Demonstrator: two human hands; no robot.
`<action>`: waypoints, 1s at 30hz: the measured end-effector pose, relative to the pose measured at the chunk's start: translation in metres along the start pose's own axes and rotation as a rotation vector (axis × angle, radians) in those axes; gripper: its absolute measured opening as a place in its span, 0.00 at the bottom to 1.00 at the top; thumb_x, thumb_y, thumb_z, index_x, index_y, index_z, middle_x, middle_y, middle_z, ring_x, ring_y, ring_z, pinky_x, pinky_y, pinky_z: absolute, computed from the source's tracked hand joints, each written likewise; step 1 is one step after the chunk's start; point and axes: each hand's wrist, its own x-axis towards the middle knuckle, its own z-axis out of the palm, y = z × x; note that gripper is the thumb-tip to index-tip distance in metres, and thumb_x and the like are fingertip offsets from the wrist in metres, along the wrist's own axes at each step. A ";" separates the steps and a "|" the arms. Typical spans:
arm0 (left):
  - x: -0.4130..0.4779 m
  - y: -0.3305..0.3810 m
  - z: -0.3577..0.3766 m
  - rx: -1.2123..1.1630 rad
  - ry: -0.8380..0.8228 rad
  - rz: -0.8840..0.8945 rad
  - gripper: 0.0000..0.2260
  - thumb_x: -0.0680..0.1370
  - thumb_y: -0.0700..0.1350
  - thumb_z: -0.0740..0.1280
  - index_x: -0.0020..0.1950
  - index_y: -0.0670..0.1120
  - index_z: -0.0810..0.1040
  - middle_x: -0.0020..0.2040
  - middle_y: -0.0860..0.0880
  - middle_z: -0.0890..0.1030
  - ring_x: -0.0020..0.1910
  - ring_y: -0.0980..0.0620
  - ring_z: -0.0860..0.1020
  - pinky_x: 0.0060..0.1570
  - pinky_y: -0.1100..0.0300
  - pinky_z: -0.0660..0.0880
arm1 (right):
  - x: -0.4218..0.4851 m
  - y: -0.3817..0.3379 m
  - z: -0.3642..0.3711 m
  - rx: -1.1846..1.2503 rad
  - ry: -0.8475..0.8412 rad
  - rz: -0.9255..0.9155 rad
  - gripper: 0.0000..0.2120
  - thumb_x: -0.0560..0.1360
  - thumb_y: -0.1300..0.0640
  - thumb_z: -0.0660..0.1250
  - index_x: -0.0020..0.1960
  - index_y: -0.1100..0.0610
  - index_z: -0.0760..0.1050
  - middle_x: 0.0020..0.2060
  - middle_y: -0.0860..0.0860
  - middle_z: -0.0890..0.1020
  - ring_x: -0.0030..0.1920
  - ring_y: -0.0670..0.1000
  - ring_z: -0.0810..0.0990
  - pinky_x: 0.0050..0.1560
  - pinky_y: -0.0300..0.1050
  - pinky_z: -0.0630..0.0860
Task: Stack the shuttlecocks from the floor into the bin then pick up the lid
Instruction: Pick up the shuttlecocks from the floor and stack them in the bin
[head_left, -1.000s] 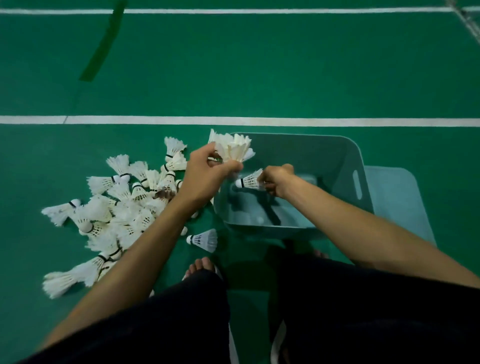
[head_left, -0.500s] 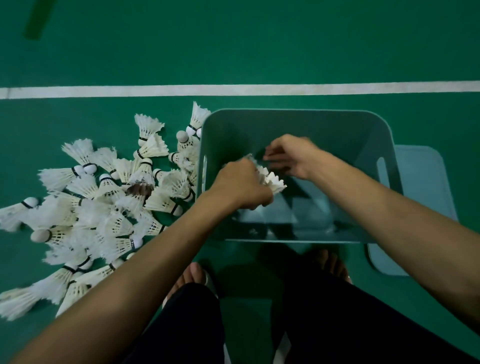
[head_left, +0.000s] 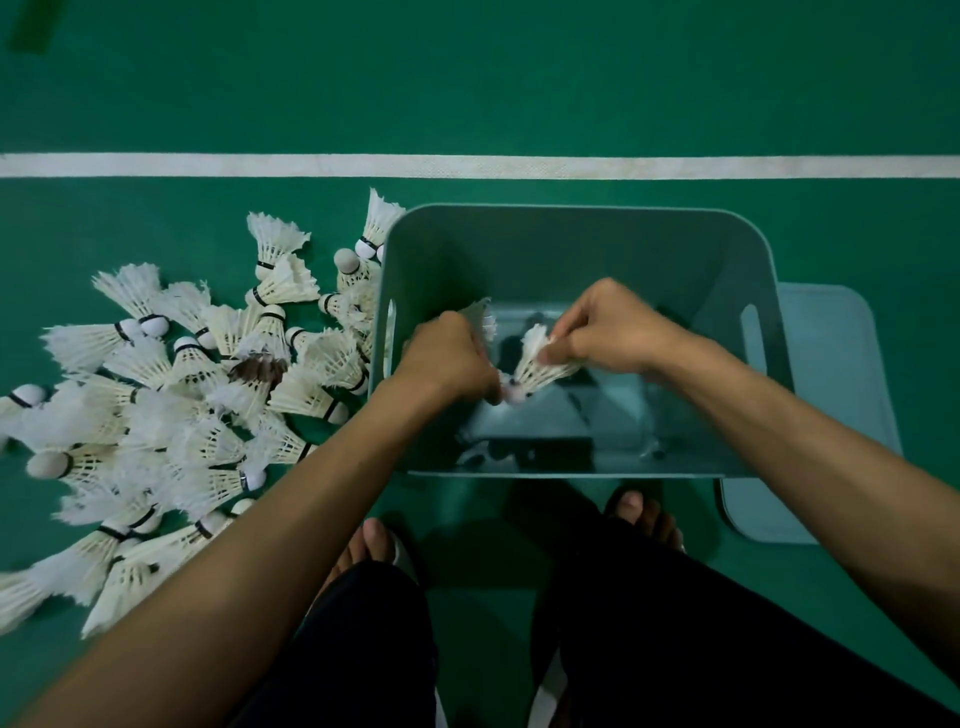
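Together, left hand (head_left: 448, 359) and right hand (head_left: 609, 332) grip shuttlecocks (head_left: 540, 364) inside bin (head_left: 571, 211).

The green floor (head_left: 467, 78) carried a white line (head_left: 467, 166) across it. A heap of white shuttlecocks (head_left: 171, 415) lay on it at the left, up against the grey-green bin (head_left: 571, 209), with the flat lid (head_left: 831, 415) lying just beside the bin's right wall. Two feet (head_left: 376, 540) stood before the bin

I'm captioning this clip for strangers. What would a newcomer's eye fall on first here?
The white pile of shuttlecocks sprawled on the green floor, left of the bin. Next, the left hand and right hand inside the bin, each holding a shuttlecock. The lid lies flat at the bin's right.
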 end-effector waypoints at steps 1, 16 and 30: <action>-0.001 -0.001 0.000 0.036 0.036 0.003 0.07 0.69 0.38 0.77 0.44 0.41 0.83 0.40 0.45 0.83 0.43 0.45 0.83 0.41 0.57 0.79 | 0.004 0.003 -0.007 0.024 0.032 0.052 0.06 0.70 0.60 0.79 0.43 0.63 0.87 0.34 0.54 0.85 0.31 0.44 0.76 0.35 0.40 0.71; 0.001 -0.002 0.009 0.164 -0.065 0.034 0.09 0.73 0.37 0.68 0.52 0.41 0.80 0.50 0.41 0.81 0.48 0.41 0.80 0.47 0.55 0.77 | 0.075 -0.021 0.055 0.661 0.116 0.329 0.15 0.74 0.69 0.69 0.61 0.65 0.76 0.36 0.57 0.78 0.29 0.52 0.77 0.22 0.37 0.73; 0.005 0.006 0.010 -0.068 0.179 0.241 0.08 0.73 0.39 0.73 0.52 0.45 0.83 0.48 0.42 0.86 0.49 0.40 0.83 0.43 0.59 0.72 | -0.001 -0.014 0.010 0.351 0.074 0.118 0.14 0.72 0.48 0.76 0.44 0.60 0.84 0.39 0.54 0.86 0.40 0.50 0.80 0.50 0.47 0.77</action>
